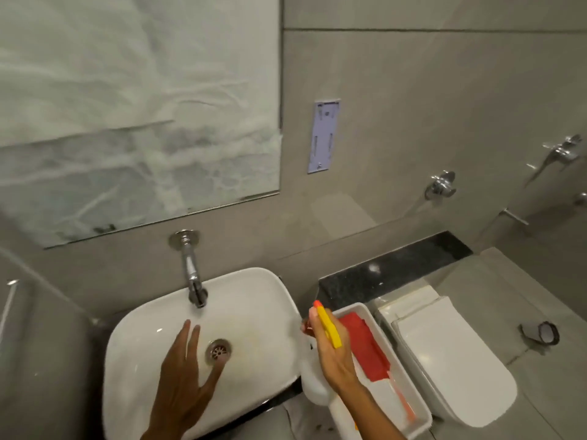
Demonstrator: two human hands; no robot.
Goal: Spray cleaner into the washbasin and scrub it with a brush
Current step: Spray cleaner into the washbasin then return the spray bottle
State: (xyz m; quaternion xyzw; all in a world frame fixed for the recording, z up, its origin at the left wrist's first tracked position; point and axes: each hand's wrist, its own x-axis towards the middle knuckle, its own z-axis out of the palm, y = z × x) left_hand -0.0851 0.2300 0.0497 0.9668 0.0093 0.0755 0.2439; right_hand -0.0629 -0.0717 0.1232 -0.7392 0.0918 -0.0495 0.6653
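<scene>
The white washbasin [254,300] sits below a chrome wall tap [193,281], with a metal drain [218,350] in its bottom. My left hand [182,376] hovers flat and open over the bowl, just left of the drain. My right hand [330,350] grips a white spray bottle [313,387] with a yellow and orange trigger head [328,325] at the basin's right rim, nozzle aimed toward the bowl. A brush with an orange handle [405,404] lies in the white tray [422,417] to the right.
The tray also holds a red cloth [368,347]. A white toilet [451,360] stands right of it, under a black stone ledge [397,268]. A smeared mirror [136,115] hangs above the tap. Chrome valves [441,184] are on the right wall.
</scene>
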